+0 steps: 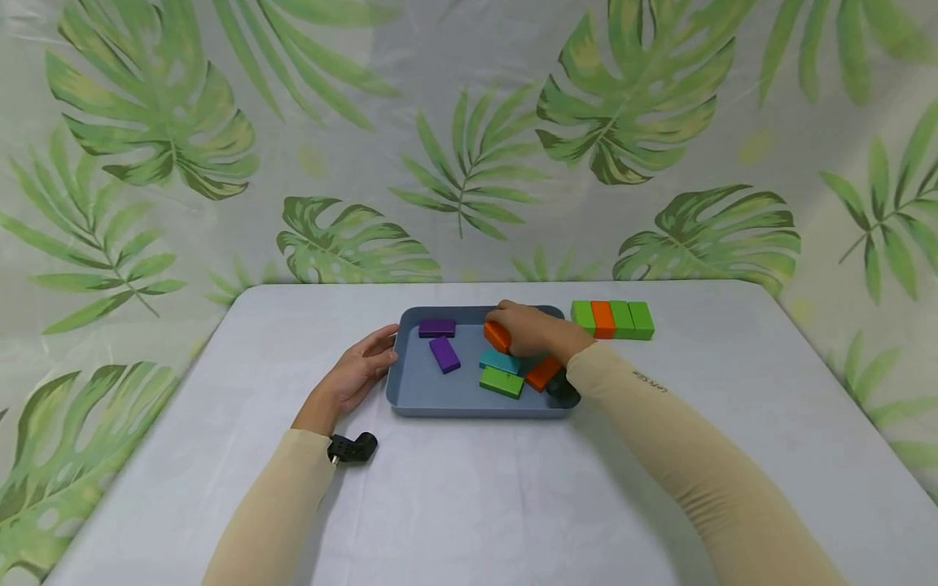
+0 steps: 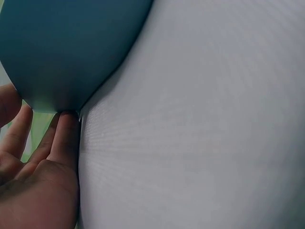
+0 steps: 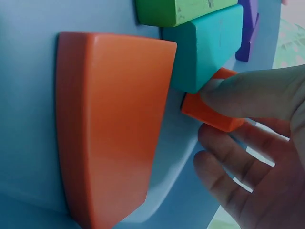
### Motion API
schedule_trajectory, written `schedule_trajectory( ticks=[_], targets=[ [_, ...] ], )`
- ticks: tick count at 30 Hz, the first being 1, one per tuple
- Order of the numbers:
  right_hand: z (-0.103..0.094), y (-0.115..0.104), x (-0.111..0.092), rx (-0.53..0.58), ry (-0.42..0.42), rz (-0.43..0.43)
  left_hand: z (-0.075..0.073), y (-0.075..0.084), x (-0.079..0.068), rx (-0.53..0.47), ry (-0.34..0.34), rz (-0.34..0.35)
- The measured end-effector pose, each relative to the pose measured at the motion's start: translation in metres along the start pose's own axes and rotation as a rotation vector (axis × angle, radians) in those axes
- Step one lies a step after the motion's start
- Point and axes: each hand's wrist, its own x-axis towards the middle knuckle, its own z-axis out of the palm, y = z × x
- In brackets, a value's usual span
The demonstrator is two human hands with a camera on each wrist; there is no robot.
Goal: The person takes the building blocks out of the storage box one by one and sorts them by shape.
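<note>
My right hand (image 1: 523, 327) pinches an orange block (image 3: 212, 109) between thumb and fingers, over the back right part of a blue-grey tray (image 1: 432, 396). Just in front of that hand lie a teal block (image 1: 501, 360) and a green block (image 1: 501, 382). A second orange block (image 3: 119, 124) rests nearby in the tray, large in the right wrist view. Two purple blocks, one along the back wall (image 1: 436, 328) and one slanted (image 1: 444, 355), lie at the tray's left. My left hand (image 1: 359, 370) touches the tray's left wall, its fingertips against the side.
Right of the tray stands a row of blocks on the white table (image 1: 469, 496): green ones (image 1: 621, 319) and an orange one (image 1: 603, 319). A leaf-patterned cloth (image 1: 469, 163) hangs behind the table. Black wrist cameras (image 1: 355, 448) sit at both wrists.
</note>
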Motion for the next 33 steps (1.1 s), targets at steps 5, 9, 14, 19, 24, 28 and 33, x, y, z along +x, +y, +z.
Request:
schedule_trajectory(
  ticks=[5,9,14,19,24,28,33],
  targets=[
    [0.001,0.003,0.001,-0.011,0.017,-0.032,0.0,0.0,-0.001,0.005,-0.001,0.007],
    [0.002,0.004,0.002,-0.014,0.018,-0.046,0.0,-0.001,-0.001,-0.004,0.0,0.001],
    [0.001,0.005,0.001,-0.01,0.035,-0.058,0.001,0.001,-0.002,-0.007,-0.003,0.01],
    [-0.002,0.008,-0.002,0.033,0.05,-0.042,0.002,0.002,-0.003,0.002,0.0,0.005],
    [-0.006,0.011,-0.003,0.074,0.083,-0.007,0.001,0.002,-0.003,-0.005,0.003,0.001],
    [-0.009,0.013,-0.006,0.079,0.12,-0.01,0.001,0.002,-0.002,-0.007,0.002,0.002],
    [-0.016,0.016,-0.018,0.099,0.201,-0.074,0.001,0.002,-0.002,-0.004,-0.002,0.003]
  ],
)
